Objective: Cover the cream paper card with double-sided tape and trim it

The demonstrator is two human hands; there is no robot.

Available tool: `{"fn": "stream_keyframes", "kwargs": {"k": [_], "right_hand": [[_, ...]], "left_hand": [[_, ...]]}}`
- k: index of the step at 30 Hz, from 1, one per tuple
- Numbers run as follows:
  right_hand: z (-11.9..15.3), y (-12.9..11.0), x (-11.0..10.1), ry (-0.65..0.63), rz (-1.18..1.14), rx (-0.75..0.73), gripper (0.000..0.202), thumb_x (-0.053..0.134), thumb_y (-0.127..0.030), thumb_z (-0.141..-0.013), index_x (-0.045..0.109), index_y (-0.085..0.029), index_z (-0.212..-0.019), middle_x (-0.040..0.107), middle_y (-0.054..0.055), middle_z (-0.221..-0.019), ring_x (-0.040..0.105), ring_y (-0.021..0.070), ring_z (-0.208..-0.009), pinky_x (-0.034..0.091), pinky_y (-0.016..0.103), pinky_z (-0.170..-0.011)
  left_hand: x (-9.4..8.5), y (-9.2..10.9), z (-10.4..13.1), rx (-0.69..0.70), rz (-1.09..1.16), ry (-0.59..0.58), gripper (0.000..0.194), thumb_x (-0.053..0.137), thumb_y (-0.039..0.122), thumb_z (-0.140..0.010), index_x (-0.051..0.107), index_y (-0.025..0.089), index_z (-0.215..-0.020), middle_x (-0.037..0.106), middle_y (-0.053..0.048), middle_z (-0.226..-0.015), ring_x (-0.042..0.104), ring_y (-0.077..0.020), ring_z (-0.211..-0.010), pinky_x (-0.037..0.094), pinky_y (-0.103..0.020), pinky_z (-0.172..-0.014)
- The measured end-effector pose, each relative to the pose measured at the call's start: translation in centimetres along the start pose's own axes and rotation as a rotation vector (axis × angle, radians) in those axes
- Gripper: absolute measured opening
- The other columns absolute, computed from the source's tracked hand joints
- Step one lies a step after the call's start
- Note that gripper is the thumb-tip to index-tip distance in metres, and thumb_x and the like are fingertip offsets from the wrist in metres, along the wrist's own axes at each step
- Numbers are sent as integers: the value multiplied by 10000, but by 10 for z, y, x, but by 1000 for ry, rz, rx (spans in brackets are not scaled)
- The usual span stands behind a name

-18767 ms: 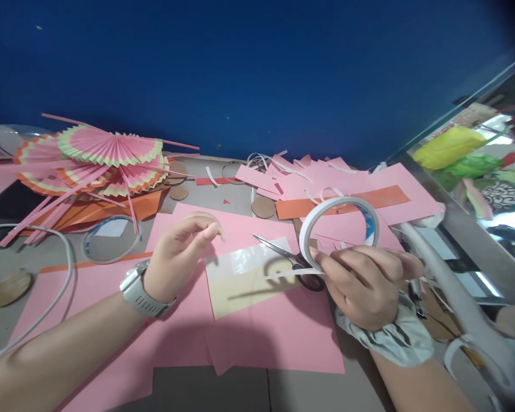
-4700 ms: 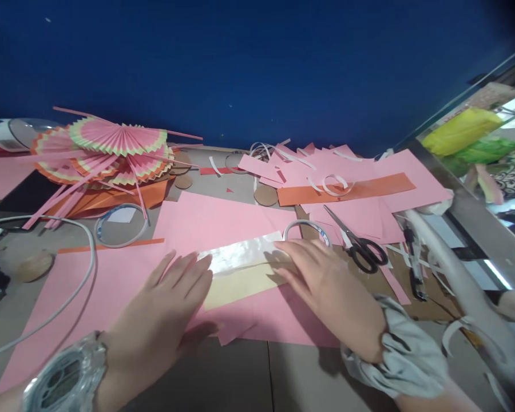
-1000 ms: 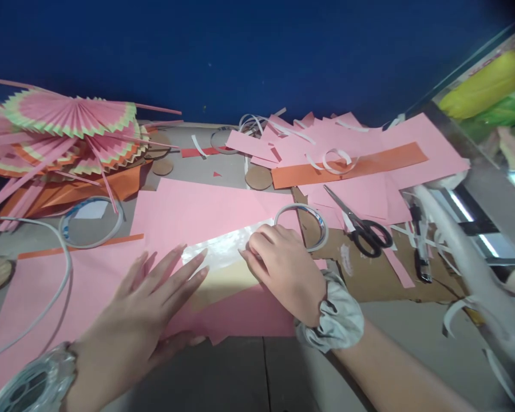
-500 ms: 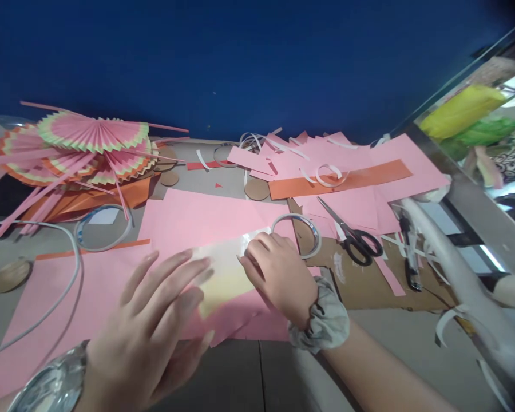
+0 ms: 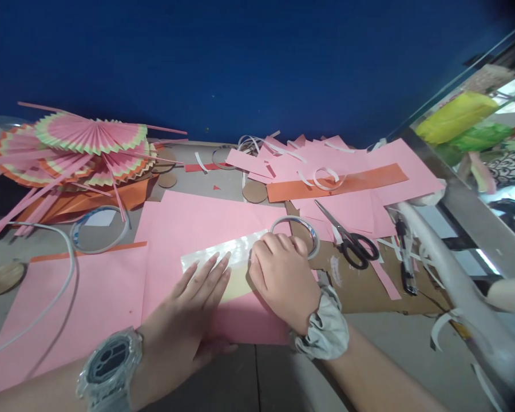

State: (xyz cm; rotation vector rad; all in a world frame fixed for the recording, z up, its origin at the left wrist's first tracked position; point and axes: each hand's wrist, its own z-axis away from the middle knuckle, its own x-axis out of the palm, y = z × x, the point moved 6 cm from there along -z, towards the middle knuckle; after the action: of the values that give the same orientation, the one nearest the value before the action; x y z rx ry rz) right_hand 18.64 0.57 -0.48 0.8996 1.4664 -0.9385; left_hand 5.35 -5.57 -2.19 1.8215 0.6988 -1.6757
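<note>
A strip of shiny clear tape runs along the upper edge of a pale yellow paper piece, which lies on a large pink sheet. My left hand rests flat over the left part of the yellow paper, fingers stretched, fingertips touching the tape. At the strip's right end my right hand is closed, its fingertips hidden beneath it. The tape roll meets the knuckles of that hand and is partly hidden by them.
Black-handled scissors and a box cutter lie on cardboard to the right. Another tape roll, a white cable and pleated paper fans are at left. Pink scraps pile up at the back.
My left hand has moved right and come down flat on the yellow paper and tape. My right hand has shifted slightly right and curled more. More of the tape strip shows.
</note>
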Motion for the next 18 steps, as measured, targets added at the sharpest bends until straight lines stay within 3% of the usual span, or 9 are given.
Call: {"fn": "stream_keyframes", "kwargs": {"k": [7,12,15,18], "right_hand": [[0,12,-2,14,44,39,147,411,-212,-873,542,-189,-808,567,76,-893,451,248,-868,285,418,-772],[1,14,-1,-18,-90,-10,193,396,-259,-907,531,-198,-783,563,41,-925,463,220,-896,297,400,-785],[1,13,-1,-26,-166,-24,199,459,-331,-896,525,-198,-764,558,34,-936,463,226,-936,303,395,-804],[2,7,-1,-34,-245,-80,166,486,-338,-898,530,-197,-822,556,32,-953,462,219,-950,308,384,-839]], "left_hand": [[0,-12,20,-22,-9,-22,820,458,584,-829,256,64,-1431,281,-149,-1497,242,-326,-1368,217,-433,-1090],[-9,-21,41,-49,-48,-30,830,545,514,-796,254,61,-1429,272,-128,-1504,289,-290,-1351,296,-390,-1051],[-16,-26,43,-93,-33,-41,759,549,510,-794,334,108,-1401,343,-105,-1474,370,-285,-1301,350,-401,-1016],[-20,-31,30,-154,35,-45,576,520,437,-836,431,165,-1336,477,-83,-1377,454,-272,-1227,383,-420,-993]]}}
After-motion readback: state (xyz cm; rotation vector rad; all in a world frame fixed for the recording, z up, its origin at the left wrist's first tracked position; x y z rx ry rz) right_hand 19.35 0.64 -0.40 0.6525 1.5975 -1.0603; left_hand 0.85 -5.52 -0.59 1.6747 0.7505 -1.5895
